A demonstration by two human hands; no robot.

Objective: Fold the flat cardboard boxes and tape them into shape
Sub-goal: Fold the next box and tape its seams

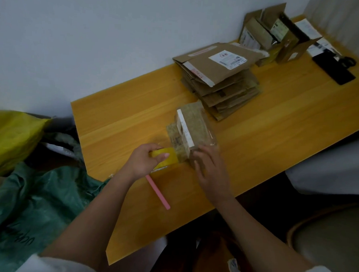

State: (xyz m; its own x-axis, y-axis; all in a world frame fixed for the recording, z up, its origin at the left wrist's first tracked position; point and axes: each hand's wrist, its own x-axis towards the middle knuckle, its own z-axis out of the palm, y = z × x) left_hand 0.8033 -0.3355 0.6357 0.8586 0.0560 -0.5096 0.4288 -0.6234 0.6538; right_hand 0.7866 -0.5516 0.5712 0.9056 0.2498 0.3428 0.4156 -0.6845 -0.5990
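Yellow tape roll (167, 157), pink stick (157, 192)

We see a small brown cardboard box (192, 132) folded into shape, standing on the yellow wooden bench (278, 123) near its front edge, with a white label strip running across its top; its near end is blurred. Just left of it, touching its near corner, is a yellow roll of tape (166, 155). Behind the box, toward the wall, lies a stack of flat cardboard boxes (220, 76), brown and slightly fanned, the top one bearing a white shipping label. Farther back at the bench's far right corner stand several assembled boxes (269, 35), flaps open.
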